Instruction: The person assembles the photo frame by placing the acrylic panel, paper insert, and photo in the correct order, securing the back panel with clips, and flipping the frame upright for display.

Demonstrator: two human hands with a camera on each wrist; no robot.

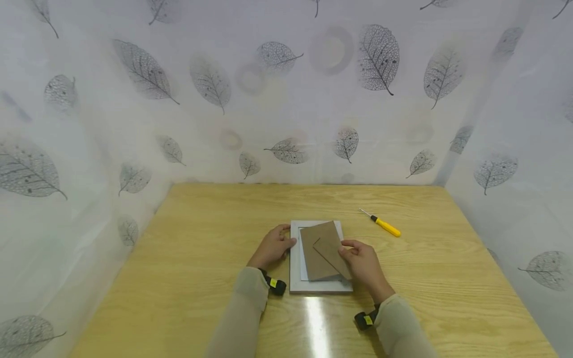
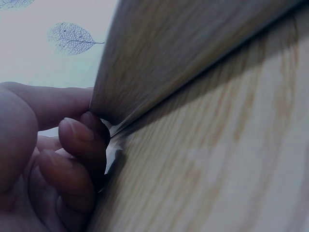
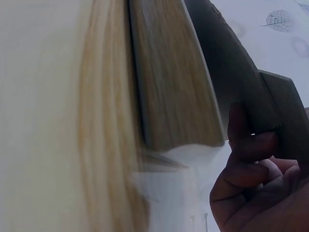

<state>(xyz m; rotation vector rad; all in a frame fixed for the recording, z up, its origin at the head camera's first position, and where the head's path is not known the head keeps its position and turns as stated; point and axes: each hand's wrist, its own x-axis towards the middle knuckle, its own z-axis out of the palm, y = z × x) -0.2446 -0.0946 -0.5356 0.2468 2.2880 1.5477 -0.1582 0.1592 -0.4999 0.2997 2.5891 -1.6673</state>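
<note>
- From my end, I see the left hand point(image 1: 272, 247) holding the left rim of a pale rectangular frame point(image 1: 294, 268), the thumb on the edge and the index finger near the upper corner.
- My left wrist feed shows its fingers bent close around a corner of the frame, whose side there has a brown wood grain.
- I have the right hand point(image 1: 364, 263) pinching the right edge of a brown board point(image 1: 315, 261), its grip narrow.
- The board sits askew over the frame, its lower right corner reaching the frame's right rim; in the right wrist feed it leans at a tilt above the frame's side.
- I make out a flap point(image 1: 329, 251) on the board's face, marked off by a dark slanting line.
- A white sheet point(image 1: 303, 268) shows past the board's left edge, inside the frame; I cannot tell what it is made of.
- The frame lies on a wood-grain table point(image 1: 201, 238), between the two hands.
- I see a screwdriver point(image 1: 386, 226) with a yellow handle lying beyond the right hand, apart from the frame.
- Behind the table I get a pale wall covering point(image 1: 286, 114) printed with grey leaves.
</note>
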